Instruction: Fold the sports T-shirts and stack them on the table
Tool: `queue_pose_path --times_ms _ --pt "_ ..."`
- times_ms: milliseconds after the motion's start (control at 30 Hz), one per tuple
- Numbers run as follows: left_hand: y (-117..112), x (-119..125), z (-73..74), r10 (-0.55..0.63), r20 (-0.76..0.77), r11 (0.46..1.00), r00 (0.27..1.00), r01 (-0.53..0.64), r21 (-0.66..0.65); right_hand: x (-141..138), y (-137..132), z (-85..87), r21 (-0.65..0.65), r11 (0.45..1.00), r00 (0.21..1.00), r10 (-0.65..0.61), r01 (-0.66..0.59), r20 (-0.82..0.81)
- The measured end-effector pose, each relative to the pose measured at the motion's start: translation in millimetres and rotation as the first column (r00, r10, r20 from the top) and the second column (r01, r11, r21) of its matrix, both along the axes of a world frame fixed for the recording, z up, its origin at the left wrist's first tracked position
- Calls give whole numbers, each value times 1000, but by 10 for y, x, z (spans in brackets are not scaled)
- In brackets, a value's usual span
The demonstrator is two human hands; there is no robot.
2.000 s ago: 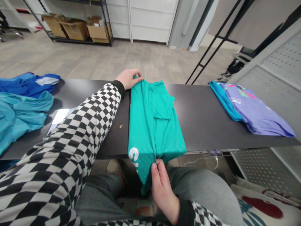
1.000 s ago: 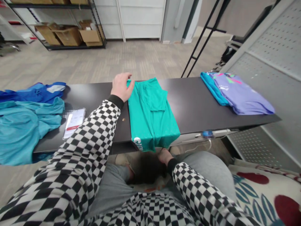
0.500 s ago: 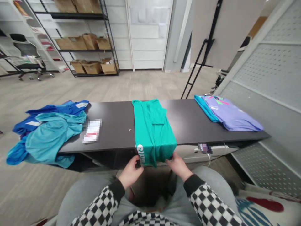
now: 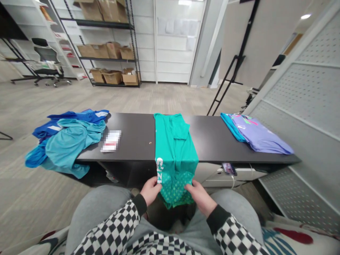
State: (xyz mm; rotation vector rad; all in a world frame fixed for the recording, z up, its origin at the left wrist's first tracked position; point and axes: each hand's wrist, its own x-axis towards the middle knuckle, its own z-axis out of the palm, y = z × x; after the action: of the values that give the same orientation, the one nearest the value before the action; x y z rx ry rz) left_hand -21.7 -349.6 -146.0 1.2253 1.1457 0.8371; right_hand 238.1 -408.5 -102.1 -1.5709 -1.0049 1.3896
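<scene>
Green shirt (image 4: 174, 148) lies on the bench (image 4: 132, 136), speckled lower end hanging over the near edge. Left hand (image 4: 150, 191) and right hand (image 4: 200, 196) each pinch one side of that end, closed on fabric.

Tabletop (image 4: 135, 138): in front of me, running from left to right.
Shirt (image 4: 175, 141): across the tabletop's middle, its near end hanging over the edge towards me.
Left grip (image 4: 150, 191): on the hanging part's left edge, below the tabletop.
Right grip (image 4: 201, 197): opposite, on its right edge.
Clothes pile (image 4: 71, 138): at the left end, partly over the near edge.
Phone (image 4: 111, 141): between pile and shirt, just beside the pile.
Clothes stack (image 4: 260, 134): near the right end, well apart from the shirt.
Drawers (image 4: 212, 173): under the tabletop, right of my shirt.
Panel (image 4: 316, 76): beyond the right end.
Shelf (image 4: 103, 24): behind, across the floor (image 4: 119, 101), with boxes (image 4: 113, 77) on it.
Chair (image 4: 47, 58): left of the shelf.
</scene>
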Motion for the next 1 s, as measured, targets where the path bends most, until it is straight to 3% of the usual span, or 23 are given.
queue_pose_path --times_ms 100,167,233,300,367,433,500,567,667,733,867,1000 --pt "-327 15 107 246 183 938 952 -187 -292 -109 -356 205 -51 990 957 -142 134 -254" --pt "-584 10 176 301 284 855 910 -126 -503 -142 -608 326 -132 977 904 -208 170 -373" --pt "-811 -27 229 206 326 787 923 42 -616 -139 -838 423 -191 970 857 -222 148 -465" --pt "-957 -97 284 -5 296 777 955 190 -600 -99 -1020 484 -209 974 837 -183 84 -515" --pt "-1011 -178 370 -240 212 817 947 315 -483 -30 -1141 511 -204 979 863 -99 -5 -495" --pt "-1007 -239 506 -355 115 866 928 372 -334 47 -1204 528 -182 979 920 10 -88 -393" --pt "-997 -262 687 -308 83 918 948 319 -234 104 -1223 564 -142 984 957 64 -108 -284" --pt "-1016 -251 891 -191 146 951 971 220 -219 124 -1221 632 -96 994 964 28 -55 -264" --pt "-1105 -214 1185 -6 264 952 965 86 -293 105 -1230 766 -97 994 926 -91 59 -366" --pt "-1181 -214 1333 66 315 931 947 55 -361 95 -1274 839 -123 988 899 -134 91 -417" --pt "-1306 -312 1411 37 322 875 946 125 -468 139 -1440 911 -128 990 903 -113 66 -415" --pt "-1360 -459 1347 -12 220 923 975 95 -372 250 -1469 973 -120 991 933 -99 60 -346"
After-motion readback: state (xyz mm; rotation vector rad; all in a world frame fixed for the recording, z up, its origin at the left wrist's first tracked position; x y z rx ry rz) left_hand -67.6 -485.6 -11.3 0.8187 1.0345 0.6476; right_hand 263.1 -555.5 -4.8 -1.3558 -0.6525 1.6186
